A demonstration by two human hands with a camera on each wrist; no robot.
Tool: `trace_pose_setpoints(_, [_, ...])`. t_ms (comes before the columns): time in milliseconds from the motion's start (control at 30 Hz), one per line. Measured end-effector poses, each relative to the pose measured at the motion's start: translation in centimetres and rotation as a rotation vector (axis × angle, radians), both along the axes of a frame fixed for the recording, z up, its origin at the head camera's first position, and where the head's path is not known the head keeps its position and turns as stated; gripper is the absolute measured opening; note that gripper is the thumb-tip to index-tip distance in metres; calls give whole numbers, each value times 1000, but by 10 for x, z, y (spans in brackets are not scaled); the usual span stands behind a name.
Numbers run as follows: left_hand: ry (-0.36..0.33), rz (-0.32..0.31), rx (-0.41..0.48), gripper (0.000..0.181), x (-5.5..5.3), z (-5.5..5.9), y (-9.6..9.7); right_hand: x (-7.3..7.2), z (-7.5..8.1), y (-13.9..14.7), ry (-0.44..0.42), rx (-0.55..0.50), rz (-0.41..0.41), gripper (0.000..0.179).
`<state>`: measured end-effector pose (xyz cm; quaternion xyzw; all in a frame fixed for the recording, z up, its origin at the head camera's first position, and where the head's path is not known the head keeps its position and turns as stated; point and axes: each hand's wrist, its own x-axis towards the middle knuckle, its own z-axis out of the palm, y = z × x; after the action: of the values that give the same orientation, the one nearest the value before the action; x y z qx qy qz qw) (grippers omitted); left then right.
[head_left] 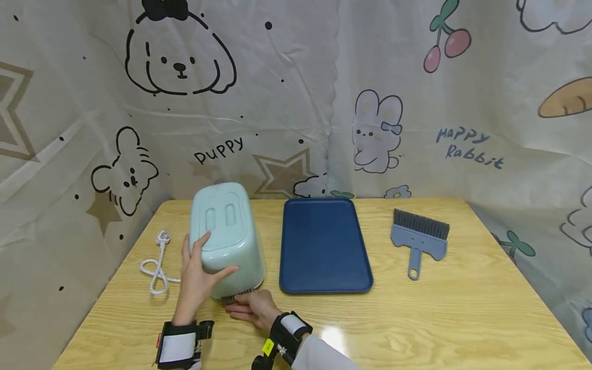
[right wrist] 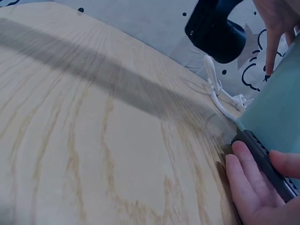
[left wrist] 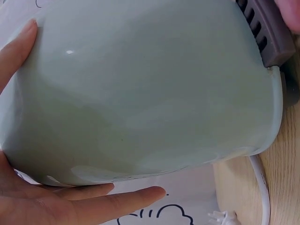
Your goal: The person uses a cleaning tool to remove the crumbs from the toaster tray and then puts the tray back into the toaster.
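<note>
A mint-green toaster point(head_left: 231, 246) with two slot-shaped recesses in its top stands left of centre. My left hand point(head_left: 197, 275) presses its near left corner, fingers straight and spread along the side, thumb across the front. In the left wrist view the fingers point(left wrist: 136, 199) lie along one side of the toaster wall point(left wrist: 154, 93). At the bottom front edge, my right hand point(head_left: 256, 308) pinches the dark slotted end of the crumb tray point(head_left: 238, 295). Seen from the right wrist, the thumb is on one face of the crumb tray point(right wrist: 265, 161) and the fingers point(right wrist: 248, 173) on the other.
A white power cord point(head_left: 157, 270) with its plug lies bundled left of the toaster. To the right is a navy tray point(head_left: 324, 246), and beyond it a grey-blue brush point(head_left: 418, 239) with dark bristles. A printed curtain point(head_left: 296, 103) hangs behind the wooden table point(head_left: 416, 329).
</note>
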<state>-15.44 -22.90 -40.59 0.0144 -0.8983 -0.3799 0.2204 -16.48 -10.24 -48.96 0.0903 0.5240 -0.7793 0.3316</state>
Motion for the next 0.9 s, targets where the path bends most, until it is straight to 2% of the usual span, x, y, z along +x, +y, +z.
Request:
trace_pose_setpoints(300, [-7,-3,16,92,1,-4,2,7,-1,10,-40,-65,6,23])
trace_pose_setpoints(433, [-5,10,19,93,2,-4,0,15,0,13,-59,-67,47,24])
trace_pose_setpoints(767, [-9,11,13,93,1,-4,-1,27,-1,24,23,-60,105,32])
trace_pose_setpoints(900, [-9,-1,9,94,0,-3,-1,31,-2,29,26,-80,126,33])
